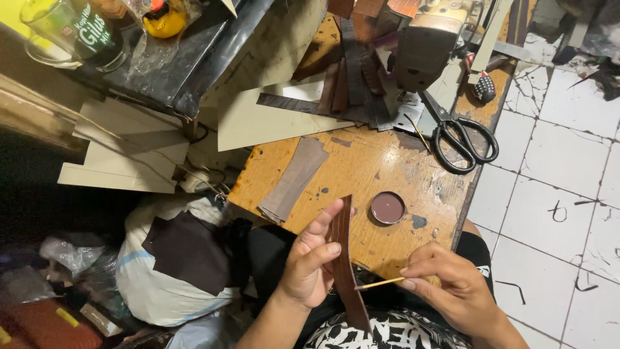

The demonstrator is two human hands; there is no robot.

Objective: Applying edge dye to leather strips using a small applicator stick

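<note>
My left hand (309, 262) holds a long dark brown leather strip (343, 265) upright on its edge, between thumb and fingers. My right hand (449, 284) pinches a thin pale wooden stick (379, 283) whose tip touches the strip's edge. A small round tin of dark reddish-brown paste (387, 207) sits open on the worn yellow wooden table (361, 168), just above my hands.
A grey-brown leather strip (294, 179) lies on the table's left part. Black scissors (462, 139) rest beside a sewing machine (426, 48) with several leather pieces under it. Cardboard sheets (129, 152), a bag (174, 258) with dark leather, and a white tiled floor (562, 187) surround the table.
</note>
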